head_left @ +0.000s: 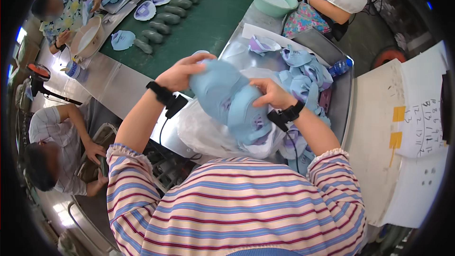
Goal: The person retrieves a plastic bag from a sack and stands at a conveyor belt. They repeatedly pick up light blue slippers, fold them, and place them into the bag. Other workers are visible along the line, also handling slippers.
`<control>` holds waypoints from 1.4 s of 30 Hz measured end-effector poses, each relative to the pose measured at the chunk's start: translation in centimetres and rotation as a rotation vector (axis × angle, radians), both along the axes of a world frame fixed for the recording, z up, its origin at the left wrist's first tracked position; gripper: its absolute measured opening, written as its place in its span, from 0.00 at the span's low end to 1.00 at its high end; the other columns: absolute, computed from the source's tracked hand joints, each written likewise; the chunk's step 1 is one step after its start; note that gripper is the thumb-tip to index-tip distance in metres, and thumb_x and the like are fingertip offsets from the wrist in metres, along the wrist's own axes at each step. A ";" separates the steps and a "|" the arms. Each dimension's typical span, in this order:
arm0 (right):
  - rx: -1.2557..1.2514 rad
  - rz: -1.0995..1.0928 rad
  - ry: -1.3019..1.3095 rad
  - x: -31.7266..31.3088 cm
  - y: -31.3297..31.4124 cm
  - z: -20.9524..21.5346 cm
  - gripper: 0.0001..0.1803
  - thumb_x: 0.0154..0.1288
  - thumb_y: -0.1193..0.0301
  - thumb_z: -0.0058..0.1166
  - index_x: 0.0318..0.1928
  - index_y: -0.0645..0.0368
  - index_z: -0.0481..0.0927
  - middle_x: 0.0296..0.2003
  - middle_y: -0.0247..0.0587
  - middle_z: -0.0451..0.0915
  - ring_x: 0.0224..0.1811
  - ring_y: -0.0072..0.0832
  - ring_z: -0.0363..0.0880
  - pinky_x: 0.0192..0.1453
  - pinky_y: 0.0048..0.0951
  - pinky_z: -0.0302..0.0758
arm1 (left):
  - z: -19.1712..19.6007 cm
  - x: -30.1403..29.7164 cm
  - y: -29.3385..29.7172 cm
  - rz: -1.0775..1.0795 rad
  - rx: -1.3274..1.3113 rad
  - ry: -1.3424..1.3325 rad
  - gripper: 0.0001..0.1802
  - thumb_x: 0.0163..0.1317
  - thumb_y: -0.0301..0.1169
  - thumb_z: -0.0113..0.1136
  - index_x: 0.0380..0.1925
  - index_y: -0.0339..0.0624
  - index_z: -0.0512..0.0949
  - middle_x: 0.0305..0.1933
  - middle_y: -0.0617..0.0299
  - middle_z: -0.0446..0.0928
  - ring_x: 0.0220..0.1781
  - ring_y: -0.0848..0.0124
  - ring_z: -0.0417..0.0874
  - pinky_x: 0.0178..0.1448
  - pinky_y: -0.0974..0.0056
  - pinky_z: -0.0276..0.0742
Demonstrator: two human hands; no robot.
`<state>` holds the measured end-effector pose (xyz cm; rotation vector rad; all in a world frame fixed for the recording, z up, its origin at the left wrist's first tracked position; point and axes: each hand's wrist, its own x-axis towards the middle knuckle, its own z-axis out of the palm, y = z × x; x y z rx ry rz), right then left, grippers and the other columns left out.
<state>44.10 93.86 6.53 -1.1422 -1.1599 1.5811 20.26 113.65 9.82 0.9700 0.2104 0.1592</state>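
My left hand (182, 72) is closed on the upper left edge of a light blue shoe upper (215, 85), which is slightly smeared by motion. Against it lies a second light blue shoe upper (246, 116) with small purple marks, and my right hand (274, 95) grips its edge between thumb and fingers. Both pieces are held up over a crumpled clear plastic bag (199, 130). More blue uppers with purple linings (303, 73) are heaped in the metal tray (350, 95) to the right of my right hand. Dark bands with cables circle both my wrists.
Ahead runs a green conveyor belt (199, 26) with rows of dark shoe lasts (168, 18) and pale uppers (144, 10). A mint basin (275, 0) stands far right of it. Co-workers sit at left and far right. A blue-capped bottle (340, 67) lies by the tray's edge.
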 end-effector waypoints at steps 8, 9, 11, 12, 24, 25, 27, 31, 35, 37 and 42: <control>-0.137 -0.283 0.782 -2.5 -1.2 -1.9 0.30 0.58 0.59 0.55 0.58 0.60 0.67 0.49 0.42 0.76 0.51 0.38 0.75 0.57 0.40 0.70 | -3.5 0.3 -7.4 0.228 -0.109 -0.085 0.20 0.69 0.38 0.45 0.57 0.43 0.66 0.55 0.64 0.72 0.53 0.69 0.75 0.59 0.58 0.71; -0.065 -0.302 0.740 -2.6 -1.4 -2.4 0.29 0.57 0.59 0.56 0.57 0.60 0.68 0.50 0.42 0.76 0.51 0.38 0.75 0.58 0.41 0.70 | -2.8 0.9 -7.8 0.339 -0.029 -0.082 0.19 0.67 0.35 0.47 0.57 0.42 0.66 0.53 0.62 0.74 0.51 0.69 0.76 0.56 0.60 0.71; 0.077 -0.340 0.654 -2.4 -1.7 -3.8 0.29 0.56 0.59 0.58 0.56 0.59 0.69 0.50 0.43 0.75 0.53 0.38 0.74 0.59 0.42 0.70 | -2.2 1.4 -8.2 0.529 0.273 -0.022 0.19 0.64 0.30 0.51 0.55 0.40 0.67 0.48 0.59 0.77 0.48 0.68 0.78 0.52 0.63 0.72; 0.086 -0.298 0.750 -2.1 -1.8 -3.7 0.29 0.56 0.61 0.58 0.56 0.58 0.69 0.50 0.43 0.75 0.53 0.38 0.74 0.58 0.42 0.70 | -2.3 1.4 -8.3 0.608 0.499 0.036 0.20 0.62 0.27 0.52 0.54 0.38 0.67 0.47 0.57 0.77 0.47 0.67 0.79 0.50 0.64 0.73; 0.357 -0.658 1.199 -4.6 -1.1 0.9 0.22 0.60 0.63 0.54 0.53 0.56 0.70 0.43 0.36 0.75 0.43 0.30 0.76 0.47 0.32 0.75 | -1.9 -0.1 -6.9 0.449 -0.077 -0.396 0.29 0.60 0.35 0.51 0.61 0.40 0.59 0.58 0.53 0.69 0.58 0.59 0.73 0.62 0.49 0.65; 0.372 -0.609 1.174 -3.9 -1.4 0.9 0.23 0.60 0.63 0.54 0.54 0.57 0.69 0.44 0.37 0.75 0.44 0.30 0.76 0.49 0.32 0.74 | -2.1 -0.6 -6.6 0.433 -0.071 -0.374 0.30 0.60 0.37 0.52 0.61 0.40 0.59 0.59 0.52 0.68 0.57 0.58 0.73 0.61 0.47 0.65; 0.363 -0.499 1.009 -2.3 -1.7 0.5 0.25 0.60 0.63 0.54 0.55 0.59 0.68 0.46 0.39 0.75 0.47 0.30 0.75 0.52 0.32 0.72 | -2.8 -1.1 -6.4 0.402 -0.112 -0.334 0.30 0.61 0.39 0.52 0.61 0.39 0.59 0.60 0.52 0.67 0.57 0.58 0.73 0.61 0.47 0.65; 0.175 -0.200 0.459 0.0 1.4 -0.5 0.28 0.61 0.63 0.54 0.59 0.63 0.65 0.50 0.42 0.73 0.53 0.31 0.73 0.60 0.32 0.68 | -4.0 -0.5 -6.5 0.500 -0.167 -0.035 0.28 0.62 0.39 0.53 0.58 0.33 0.63 0.57 0.53 0.70 0.55 0.61 0.75 0.61 0.53 0.67; 0.042 -0.231 0.399 0.0 2.7 -0.4 0.31 0.60 0.66 0.55 0.61 0.64 0.63 0.53 0.41 0.73 0.55 0.31 0.72 0.60 0.34 0.68 | -4.4 -1.5 -3.5 0.753 -0.062 0.101 0.27 0.61 0.36 0.58 0.53 0.27 0.66 0.52 0.52 0.74 0.52 0.65 0.76 0.58 0.61 0.70; 0.084 -0.355 0.595 0.8 2.0 -2.1 0.28 0.62 0.66 0.53 0.61 0.64 0.64 0.54 0.40 0.72 0.56 0.32 0.71 0.61 0.36 0.67 | -5.7 -3.2 -0.4 0.881 -0.101 0.077 0.25 0.59 0.35 0.60 0.51 0.27 0.68 0.51 0.53 0.74 0.50 0.66 0.78 0.53 0.64 0.73; 0.014 -0.563 0.506 2.3 1.2 -4.1 0.25 0.63 0.67 0.53 0.58 0.65 0.66 0.54 0.42 0.72 0.56 0.31 0.71 0.61 0.34 0.66 | -11.0 -10.2 11.8 1.067 0.226 0.462 0.20 0.61 0.35 0.58 0.48 0.33 0.70 0.45 0.58 0.76 0.43 0.67 0.79 0.45 0.62 0.76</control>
